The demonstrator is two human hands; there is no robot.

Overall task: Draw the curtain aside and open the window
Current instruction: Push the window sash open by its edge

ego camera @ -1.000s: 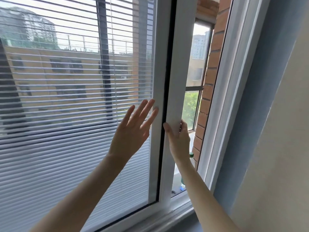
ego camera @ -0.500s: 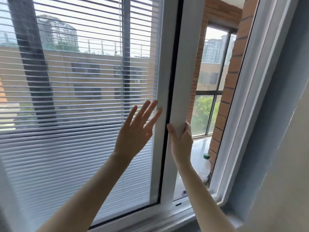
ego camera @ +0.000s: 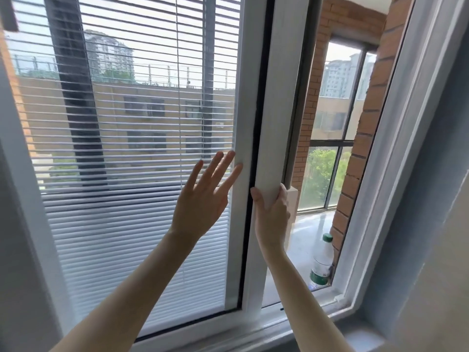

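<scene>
At frame centre, right hand (ego camera: 271, 214) is wrapped around the white sash stile (ego camera: 276, 118) of the sliding window, thumb on the near face, fingers round the far edge. Left hand (ego camera: 203, 196) is flat and spread, grasping nothing, fingertips against the slatted blind (ego camera: 132, 128) pane at centre-left. Gap to the right is open, with a green-capped bottle (ego camera: 322, 262) on the ledge at lower right.

Daylit blue-grey wall (ego camera: 431, 224); outside, a brick wall (ego camera: 365, 123) and buildings (ego camera: 152, 118).
</scene>
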